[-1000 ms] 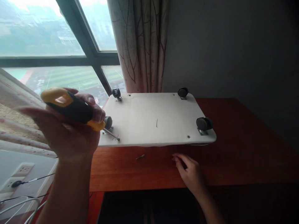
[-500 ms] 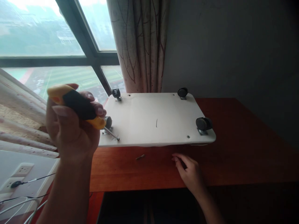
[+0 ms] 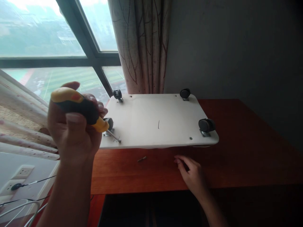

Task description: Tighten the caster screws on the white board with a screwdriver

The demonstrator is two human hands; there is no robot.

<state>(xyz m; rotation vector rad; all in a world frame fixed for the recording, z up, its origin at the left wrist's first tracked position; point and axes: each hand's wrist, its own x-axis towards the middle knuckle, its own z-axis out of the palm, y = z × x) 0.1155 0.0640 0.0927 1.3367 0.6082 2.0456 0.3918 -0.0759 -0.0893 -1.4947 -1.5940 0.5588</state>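
Observation:
My left hand (image 3: 75, 126) is wrapped round the yellow-and-black handle of a screwdriver (image 3: 80, 105). Its shaft slants down to the right, with the tip at a small dark fitting (image 3: 119, 141) near the front left corner of a white board (image 3: 142, 121). A black caster (image 3: 109, 124) stands just behind the shaft, partly hidden by the hand. On the table in front of the board rests my right hand (image 3: 193, 173), thumb and forefinger tips together; whether something small is between them I cannot make out. A small metal piece (image 3: 142, 159) lies to its left.
Three more casters stand up from the board: back left (image 3: 117, 94), back right (image 3: 185, 94) and front right (image 3: 206, 126). A screw hole (image 3: 190, 138) shows near the front right. The reddish wooden table (image 3: 236, 142) meets a window and a curtain (image 3: 144, 47). Cables and sockets (image 3: 23, 171) are at left.
My left hand has turned the screwdriver handle about its axis, and the thumb has shifted to the right along it. The right hand and the board have stayed put.

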